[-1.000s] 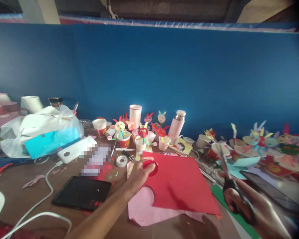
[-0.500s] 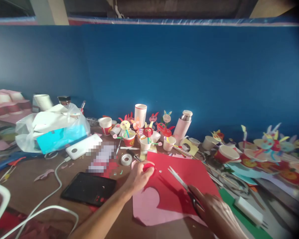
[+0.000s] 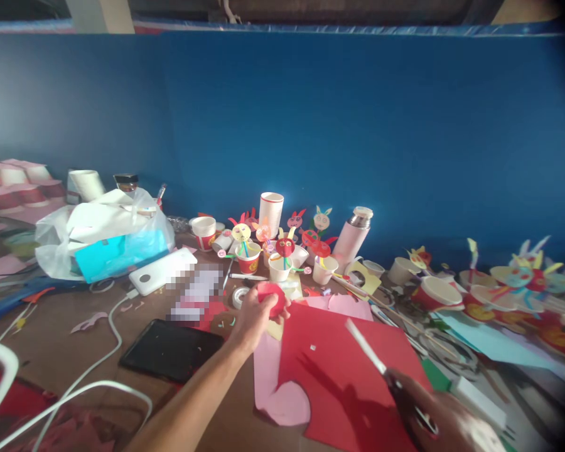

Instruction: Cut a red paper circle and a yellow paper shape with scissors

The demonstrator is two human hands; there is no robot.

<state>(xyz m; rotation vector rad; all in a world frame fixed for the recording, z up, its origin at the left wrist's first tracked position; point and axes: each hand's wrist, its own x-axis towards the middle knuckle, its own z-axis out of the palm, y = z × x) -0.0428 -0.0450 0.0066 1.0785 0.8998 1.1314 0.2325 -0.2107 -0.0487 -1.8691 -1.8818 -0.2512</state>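
Observation:
A small round piece of red paper (image 3: 269,296) is pinched in my left hand (image 3: 253,323), raised above the far left corner of the red sheet. My right hand (image 3: 445,411) grips a pair of scissors (image 3: 370,348) by the handles, blades pressed together and pointing away to the left. Under the scissors lies the large red paper sheet (image 3: 353,370), casting a shadow of the hand and tool. Pink paper (image 3: 289,403) with a curved cut edge shows at the red sheet's left and below it. A tiny white scrap (image 3: 313,347) rests on the red sheet.
Several paper cups with paper faces (image 3: 282,267) stand behind, beside a pink thermos (image 3: 351,242). More decorated cups (image 3: 437,292) crowd the right. At left are a black tablet-like device (image 3: 172,348), a white power bank (image 3: 162,270), a cable and a plastic bag (image 3: 51,251).
My left hand has lifted the red round piece up and slightly left. My right hand has moved right and nearer with the scissors, whose blades have closed. The red sheet has shifted nearer.

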